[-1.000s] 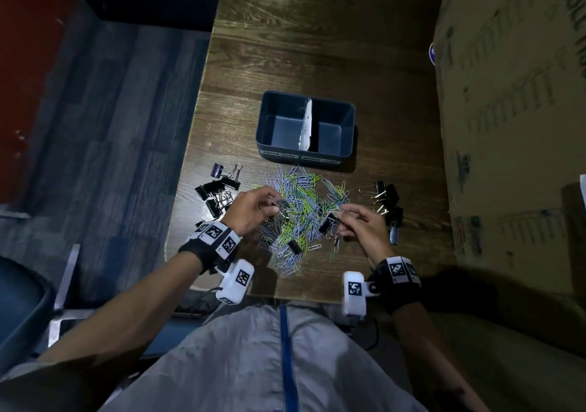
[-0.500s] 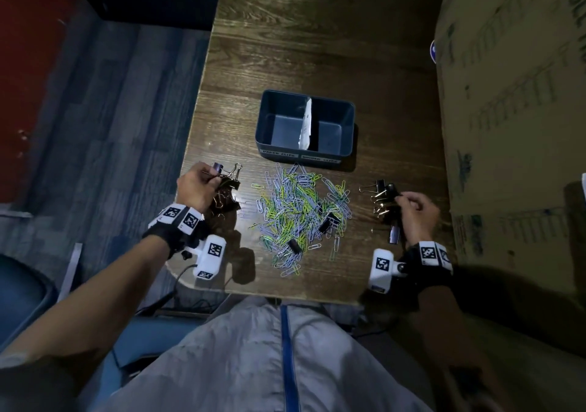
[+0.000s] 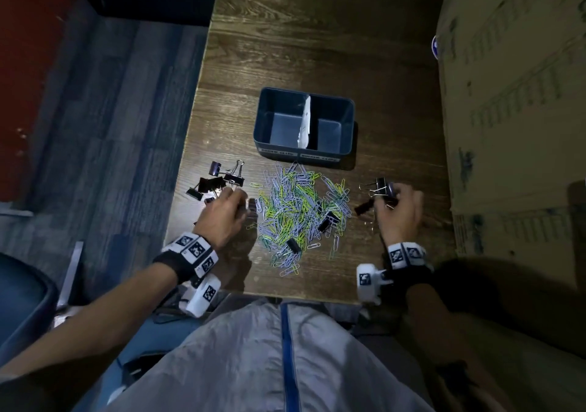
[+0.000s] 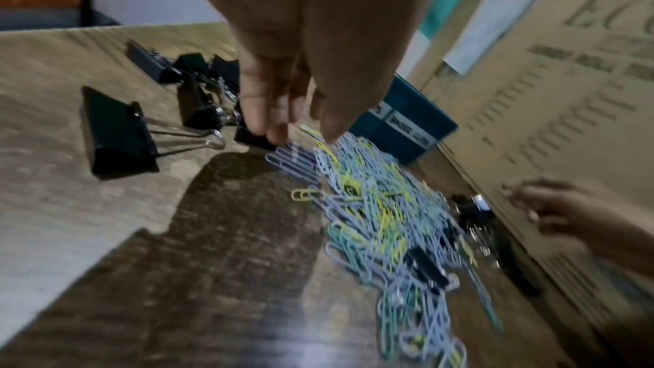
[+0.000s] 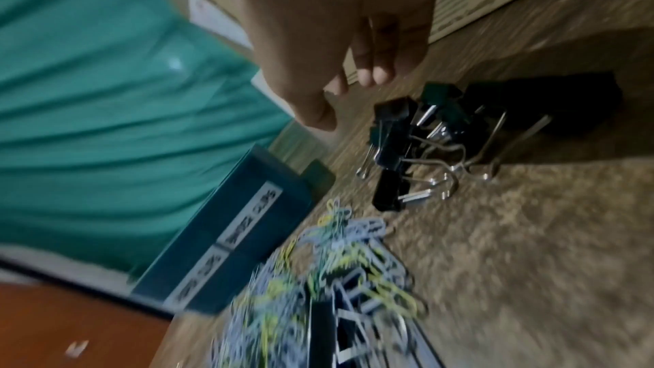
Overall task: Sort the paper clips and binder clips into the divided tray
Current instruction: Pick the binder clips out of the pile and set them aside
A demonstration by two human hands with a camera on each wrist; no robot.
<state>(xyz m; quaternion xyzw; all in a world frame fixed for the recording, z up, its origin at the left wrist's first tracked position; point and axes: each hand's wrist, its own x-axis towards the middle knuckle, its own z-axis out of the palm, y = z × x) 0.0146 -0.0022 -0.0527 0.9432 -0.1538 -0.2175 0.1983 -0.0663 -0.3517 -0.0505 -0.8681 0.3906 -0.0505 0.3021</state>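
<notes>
A dark blue tray [image 3: 258, 126] with a white divider [image 3: 305, 123] stands on the wooden table, both halves bare. In front of it lies a pile of coloured paper clips [image 3: 298, 205], with a few black binder clips [image 3: 328, 221] mixed in. More binder clips lie grouped to the left [image 3: 222, 178] and right [image 3: 382, 188]. At the pile's left edge, my left hand [image 4: 297, 130] points down and its fingertips touch a black binder clip [image 4: 253, 137]; the thumb stands apart. My right hand [image 5: 340, 100] hovers over the right binder clips [image 5: 417, 136], loosely curled and holding nothing.
A large cardboard box [image 3: 513, 94] stands along the table's right side, close to the right binder clips. The table's left edge [image 3: 187, 170] runs just beyond the left clips. A blue chair [image 3: 19, 300] is at the lower left.
Both hands left the pile for the side groups of binder clips. Since then the left hand has come back right to the pile's left edge, and the right hand has shifted slightly left.
</notes>
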